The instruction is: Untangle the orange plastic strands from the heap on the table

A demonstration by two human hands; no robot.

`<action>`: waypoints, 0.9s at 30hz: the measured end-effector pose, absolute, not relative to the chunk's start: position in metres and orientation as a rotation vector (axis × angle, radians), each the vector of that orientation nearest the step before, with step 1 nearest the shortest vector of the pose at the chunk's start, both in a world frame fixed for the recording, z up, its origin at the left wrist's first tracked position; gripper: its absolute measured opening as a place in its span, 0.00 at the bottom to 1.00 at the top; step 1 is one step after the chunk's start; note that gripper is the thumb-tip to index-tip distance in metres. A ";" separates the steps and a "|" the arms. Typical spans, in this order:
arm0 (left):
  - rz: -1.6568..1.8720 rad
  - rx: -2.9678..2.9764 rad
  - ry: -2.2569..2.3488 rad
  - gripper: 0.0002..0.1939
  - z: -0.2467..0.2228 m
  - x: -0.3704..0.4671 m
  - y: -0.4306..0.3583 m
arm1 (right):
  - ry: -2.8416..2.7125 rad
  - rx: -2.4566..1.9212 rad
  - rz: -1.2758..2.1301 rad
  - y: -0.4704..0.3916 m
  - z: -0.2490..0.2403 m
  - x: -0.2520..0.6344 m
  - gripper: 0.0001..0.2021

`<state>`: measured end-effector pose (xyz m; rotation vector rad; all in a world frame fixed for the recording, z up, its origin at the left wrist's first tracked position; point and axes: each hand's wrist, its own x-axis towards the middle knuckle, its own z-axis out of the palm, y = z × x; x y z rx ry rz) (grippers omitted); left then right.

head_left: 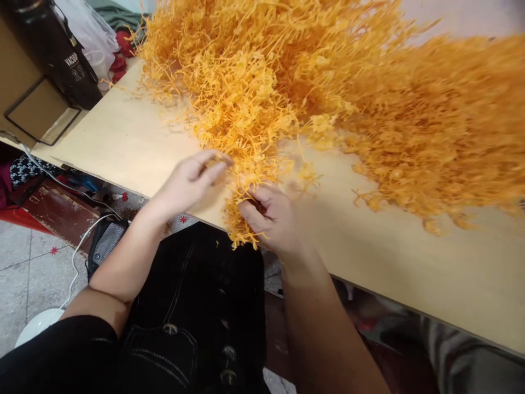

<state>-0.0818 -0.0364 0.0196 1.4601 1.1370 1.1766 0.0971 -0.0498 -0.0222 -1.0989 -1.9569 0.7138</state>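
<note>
A thick mass of orange, thin, branching sprigs (241, 104) covers the far part of the table, and a narrow tuft of it runs down to the near edge between my hands. My right hand (273, 219) has its fingers curled round the lower end of this tuft (238, 224), which hangs slightly over the edge. To the tuft's left, my left hand (197, 178) has thumb and fingers drawn together at the strands. A few strands seem to be between its fingertips, though blur hides exactly what they grip.
A second orange heap (443, 126) lies on the pale tabletop (381, 251) at the right. On the left stand a black vacuum flask (61, 54) and a cardboard box (24, 71). A black speaker-like device (107, 241) with a white cable sits below the table edge.
</note>
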 end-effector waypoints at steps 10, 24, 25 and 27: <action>0.976 1.839 1.187 0.10 0.006 -0.048 -0.030 | -2.016 -1.067 0.630 -0.050 -0.021 0.094 0.11; 1.336 1.740 1.399 0.11 -0.012 -0.058 -0.011 | -2.107 -1.086 0.674 -0.047 -0.017 0.096 0.13; 1.402 1.660 1.436 0.12 -0.009 -0.068 -0.004 | -2.121 -1.073 0.678 -0.048 -0.017 0.097 0.13; 1.561 1.430 1.526 0.13 0.004 -0.095 0.008 | -2.147 -1.026 0.696 -0.051 -0.017 0.101 0.13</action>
